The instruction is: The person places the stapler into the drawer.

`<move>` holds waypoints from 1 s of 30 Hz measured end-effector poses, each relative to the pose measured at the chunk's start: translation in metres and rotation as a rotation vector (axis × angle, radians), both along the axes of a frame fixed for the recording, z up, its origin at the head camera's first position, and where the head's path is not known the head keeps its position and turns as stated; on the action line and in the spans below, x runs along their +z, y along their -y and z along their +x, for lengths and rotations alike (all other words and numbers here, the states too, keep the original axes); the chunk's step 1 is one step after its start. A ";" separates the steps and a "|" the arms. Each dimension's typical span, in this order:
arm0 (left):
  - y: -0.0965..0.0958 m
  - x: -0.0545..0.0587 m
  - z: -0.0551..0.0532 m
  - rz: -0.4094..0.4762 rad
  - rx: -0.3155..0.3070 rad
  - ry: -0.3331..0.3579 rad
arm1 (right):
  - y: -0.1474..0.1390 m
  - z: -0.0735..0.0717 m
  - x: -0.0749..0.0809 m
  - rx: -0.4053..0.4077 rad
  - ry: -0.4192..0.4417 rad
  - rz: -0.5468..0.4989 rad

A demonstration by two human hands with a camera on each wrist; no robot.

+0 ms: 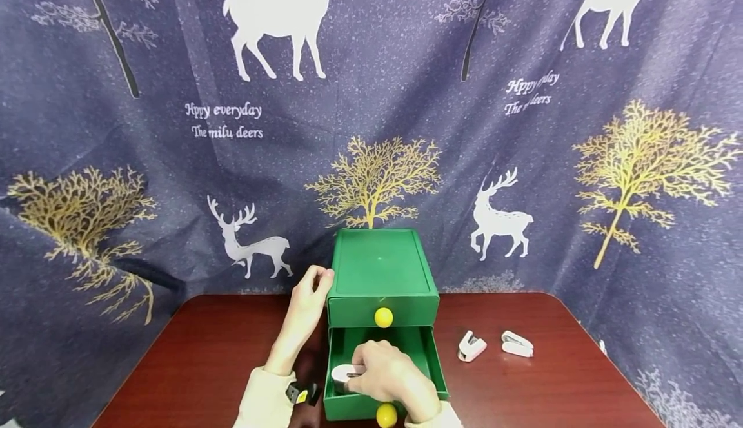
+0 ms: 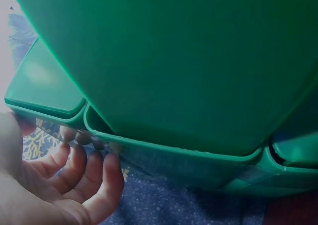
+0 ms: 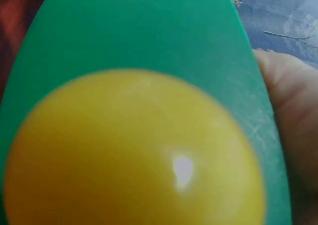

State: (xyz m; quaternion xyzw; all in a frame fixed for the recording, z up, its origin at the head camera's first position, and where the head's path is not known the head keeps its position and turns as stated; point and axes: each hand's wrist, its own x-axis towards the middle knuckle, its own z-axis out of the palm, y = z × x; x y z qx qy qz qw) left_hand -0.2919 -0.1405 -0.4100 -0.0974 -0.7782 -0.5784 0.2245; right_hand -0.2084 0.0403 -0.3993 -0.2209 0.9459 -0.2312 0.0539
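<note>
A green two-drawer cabinet stands in the middle of the table, its lower drawer pulled out. Inside that drawer my right hand holds a white mini stapler with a dark underside, near the left wall. In the right wrist view the drawer's yellow knob fills much of the picture, and only part of the right hand shows behind the green front. My left hand touches the cabinet's left side near the top, fingers loosely bent against the green wall, as the left wrist view shows.
Two white mini staplers, one nearer and one farther right, lie on the reddish-brown table right of the cabinet. The closed upper drawer has a yellow knob. A dark blue curtain with deer hangs behind.
</note>
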 end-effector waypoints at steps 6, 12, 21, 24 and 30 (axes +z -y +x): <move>0.001 0.001 0.002 -0.003 0.000 0.000 | 0.003 -0.001 -0.002 -0.027 -0.034 0.036; 0.001 0.000 0.001 0.001 -0.002 0.005 | 0.004 -0.002 -0.002 -0.041 -0.017 0.063; 0.001 0.000 -0.001 -0.036 0.025 0.003 | -0.001 0.002 0.001 -0.047 -0.074 -0.019; 0.001 0.000 -0.001 -0.038 0.027 -0.005 | -0.005 0.007 0.006 -0.023 -0.081 -0.046; 0.000 0.000 -0.001 -0.026 0.021 -0.008 | -0.021 0.019 0.020 0.045 -0.125 -0.069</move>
